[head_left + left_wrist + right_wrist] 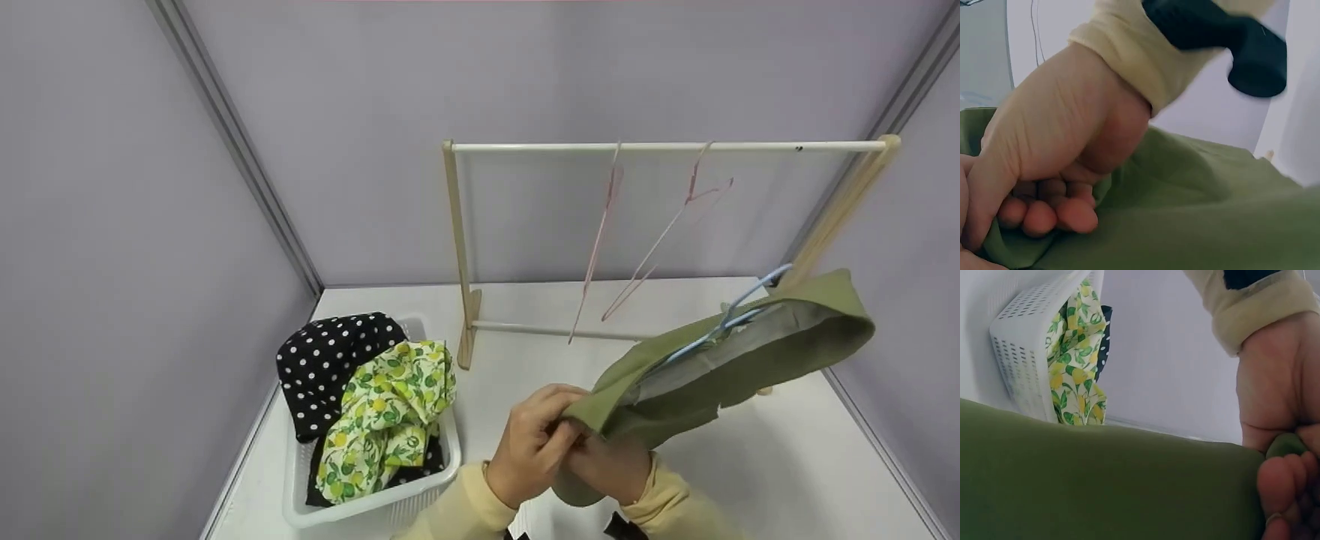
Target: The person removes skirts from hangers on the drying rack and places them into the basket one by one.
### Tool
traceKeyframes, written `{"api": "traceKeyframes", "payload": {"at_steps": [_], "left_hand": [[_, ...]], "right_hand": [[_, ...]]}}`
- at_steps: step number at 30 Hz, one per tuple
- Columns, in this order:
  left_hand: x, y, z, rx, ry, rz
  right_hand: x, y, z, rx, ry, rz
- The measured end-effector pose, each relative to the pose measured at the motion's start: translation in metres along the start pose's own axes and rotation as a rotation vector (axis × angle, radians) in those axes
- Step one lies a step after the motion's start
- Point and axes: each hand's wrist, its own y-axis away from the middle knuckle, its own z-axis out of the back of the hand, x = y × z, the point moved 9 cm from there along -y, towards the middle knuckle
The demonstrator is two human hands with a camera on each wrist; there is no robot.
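An olive-green garment (pixel 750 367) with a grey inner strip stretches up and to the right from my two hands, its opening spread into a long loop. A light-blue hanger (pixel 701 345) lies inside that opening, its hook sticking out at the top right. With curled fingers my left hand (pixel 534 446) pinches the near end of the garment's edge. Close against it, my right hand (pixel 611 466) grips the same end from below, partly hidden by the cloth. Green fabric (pixel 1196 225) fills the lower left wrist view, and green fabric (pixel 1106 484) the lower right wrist view.
On the left, a white basket (pixel 298 517) holds a black polka-dot cloth (pixel 326 367) and a lemon-print cloth (pixel 382 405). Behind, a rack with a white rail (pixel 525 148) carries two pink hangers, one on the left (pixel 596 244) and one on the right (pixel 664 236). Walls enclose the table.
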Motion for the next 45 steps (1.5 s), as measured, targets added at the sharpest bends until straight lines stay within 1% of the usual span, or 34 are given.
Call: {"api": "traceKeyframes", "payload": {"at_steps": [1, 2, 3, 4, 5, 7, 9, 10, 11, 13, 14, 17, 20, 21, 23, 28, 30, 31, 33, 34, 36, 38, 40, 42, 44, 45], "left_hand": [[-0.003, -0.001, 0.001, -0.011, 0.026, 0.013], [-0.004, -0.001, 0.002, -0.020, 0.054, 0.030], [-0.004, -0.001, 0.003, -0.029, 0.081, 0.046], [-0.003, -0.001, 0.003, -0.038, 0.104, 0.062], [-0.001, 0.001, 0.003, -0.047, 0.122, 0.075], [0.006, 0.004, 0.001, -0.065, 0.153, 0.096], [0.014, 0.007, 0.000, -0.086, 0.163, 0.100], [0.017, 0.009, -0.001, -0.099, 0.159, 0.094], [0.020, 0.010, 0.000, -0.117, 0.148, 0.088], [0.022, 0.012, 0.002, -0.158, 0.129, 0.075], [0.021, 0.012, 0.004, -0.183, 0.112, 0.069], [0.016, 0.011, 0.015, -0.269, 0.081, 0.078], [0.010, 0.010, 0.027, -0.346, 0.068, 0.096], [0.011, 0.011, 0.030, -0.369, 0.064, 0.102], [0.014, 0.013, 0.036, -0.401, 0.056, 0.091], [0.023, 0.018, 0.048, -0.441, 0.006, 0.026], [0.024, 0.019, 0.054, -0.450, 0.003, 0.013], [0.024, 0.019, 0.057, -0.453, 0.007, 0.010], [0.026, 0.021, 0.064, -0.464, 0.008, 0.017], [0.026, 0.021, 0.067, -0.467, 0.012, 0.023], [0.026, 0.022, 0.073, -0.471, 0.019, 0.025], [0.025, 0.023, 0.079, -0.474, 0.016, 0.025], [0.023, 0.023, 0.085, -0.473, 0.023, 0.015], [0.021, 0.024, 0.090, -0.468, 0.024, 0.001], [0.021, 0.024, 0.094, -0.456, 0.035, -0.002], [0.021, 0.025, 0.096, -0.453, 0.041, -0.001]], "right_hand": [[0.002, 0.000, 0.000, 0.009, 0.034, 0.031], [0.003, 0.000, 0.000, 0.017, 0.043, 0.042], [0.006, 0.000, -0.001, 0.021, 0.066, 0.075], [0.006, 0.000, -0.001, 0.027, 0.066, 0.071], [0.003, 0.000, -0.001, 0.028, 0.038, 0.046], [-0.001, -0.001, -0.001, 0.025, -0.034, -0.008], [-0.009, 0.000, -0.002, 0.029, -0.177, -0.096], [-0.012, 0.000, -0.003, 0.034, -0.228, -0.134], [-0.015, 0.001, -0.005, 0.044, -0.302, -0.171], [-0.017, 0.001, -0.008, 0.056, -0.388, -0.194], [-0.020, 0.001, -0.010, 0.056, -0.441, -0.220], [-0.022, 0.000, -0.012, 0.044, -0.538, -0.213], [-0.024, -0.001, -0.010, 0.026, -0.577, -0.200], [-0.025, 0.000, -0.010, 0.026, -0.591, -0.203], [-0.027, 0.001, -0.008, 0.041, -0.604, -0.217], [-0.039, 0.010, -0.001, 0.112, -0.624, -0.315], [-0.046, 0.013, 0.007, 0.119, -0.604, -0.353], [-0.051, 0.013, 0.013, 0.107, -0.585, -0.364], [-0.060, 0.010, 0.030, 0.043, -0.556, -0.371], [-0.065, 0.007, 0.040, -0.012, -0.545, -0.368], [-0.075, -0.001, 0.065, -0.156, -0.497, -0.357], [-0.088, -0.006, 0.091, -0.323, -0.436, -0.372], [-0.105, -0.006, 0.116, -0.496, -0.410, -0.443], [-0.126, 0.001, 0.134, -0.644, -0.424, -0.556], [-0.150, 0.013, 0.146, -0.751, -0.493, -0.668], [-0.162, 0.018, 0.149, -0.777, -0.546, -0.719]]}}
